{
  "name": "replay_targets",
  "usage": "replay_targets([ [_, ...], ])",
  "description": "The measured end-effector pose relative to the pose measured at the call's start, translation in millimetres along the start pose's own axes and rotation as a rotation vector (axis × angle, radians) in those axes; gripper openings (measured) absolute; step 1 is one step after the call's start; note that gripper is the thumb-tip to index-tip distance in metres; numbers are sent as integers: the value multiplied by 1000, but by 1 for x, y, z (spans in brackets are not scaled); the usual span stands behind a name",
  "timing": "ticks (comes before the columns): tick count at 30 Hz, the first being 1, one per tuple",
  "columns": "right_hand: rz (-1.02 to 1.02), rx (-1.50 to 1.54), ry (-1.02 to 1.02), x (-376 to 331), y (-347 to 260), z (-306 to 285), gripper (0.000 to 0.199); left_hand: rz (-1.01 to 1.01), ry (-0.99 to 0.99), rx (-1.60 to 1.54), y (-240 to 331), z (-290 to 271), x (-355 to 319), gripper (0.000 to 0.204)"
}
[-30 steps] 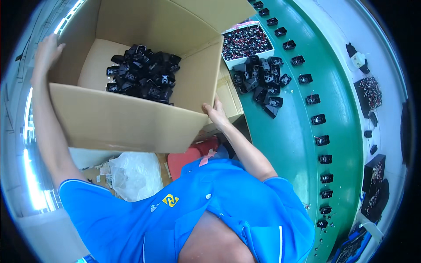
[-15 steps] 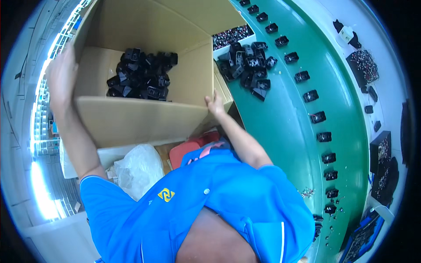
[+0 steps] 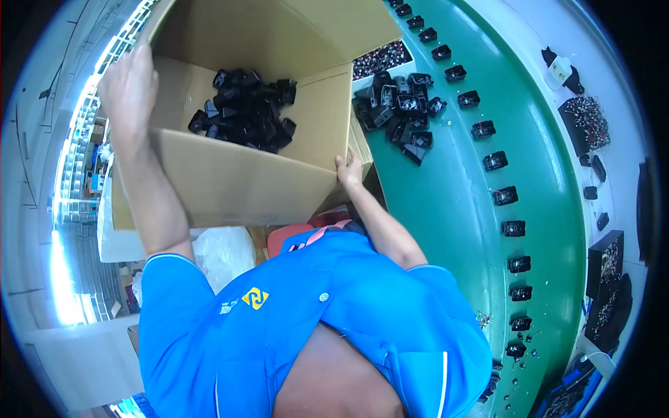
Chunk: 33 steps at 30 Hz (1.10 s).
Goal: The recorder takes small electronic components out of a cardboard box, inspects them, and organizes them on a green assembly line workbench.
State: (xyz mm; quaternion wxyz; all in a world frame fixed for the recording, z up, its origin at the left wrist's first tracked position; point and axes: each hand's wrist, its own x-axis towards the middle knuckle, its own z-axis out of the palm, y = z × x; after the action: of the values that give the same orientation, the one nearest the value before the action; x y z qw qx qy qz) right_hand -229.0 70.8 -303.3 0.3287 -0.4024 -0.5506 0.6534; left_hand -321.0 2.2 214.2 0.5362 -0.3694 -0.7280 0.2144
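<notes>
A large open cardboard box (image 3: 230,177) tilts in front of me, its mouth facing me. Inside lies a heap of black plastic housings (image 3: 254,115), gathered toward the middle and right of the box. My left hand (image 3: 131,87) is closed over the box's left edge, knuckles up. At the near right corner, my right hand (image 3: 350,169) grips the box wall with the thumb and fingers on either side; part of the fingers is hidden. Just right of the box, a loose pile of similar black housings (image 3: 404,108) rests on the green work surface (image 3: 446,209).
A curved row of single black housings (image 3: 495,160) runs along the green surface. A white box of small parts (image 3: 383,61) stands behind the pile. A clear plastic bag (image 3: 223,254) and a red stool-like thing (image 3: 284,235) are below the box. Black trays (image 3: 605,261) line the far right.
The box has tipped further, its left side higher, and my left hand has moved up and right with it. The housings inside have slid to the right. The row on the green surface appears slightly lower.
</notes>
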Motion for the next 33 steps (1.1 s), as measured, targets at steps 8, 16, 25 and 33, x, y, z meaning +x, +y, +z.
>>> replay_targets([
  [8, 154, 98, -35, -9, -44, -29, 54, -113, 62, -1078, 67, -22, 6, 32],
  [16, 151, -43, -73, -40, -10, 2, 54, -278, -211, -1112, 153, 33, -2, 50],
  [25, 94, -69, -126, -67, -3, 3, 45, -896, -608, -1350, 221, 186, -71, 67],
  [33, 190, -198, -160, -29, -42, -10, 43, -1481, -381, -483, 297, 294, -122, 56],
])
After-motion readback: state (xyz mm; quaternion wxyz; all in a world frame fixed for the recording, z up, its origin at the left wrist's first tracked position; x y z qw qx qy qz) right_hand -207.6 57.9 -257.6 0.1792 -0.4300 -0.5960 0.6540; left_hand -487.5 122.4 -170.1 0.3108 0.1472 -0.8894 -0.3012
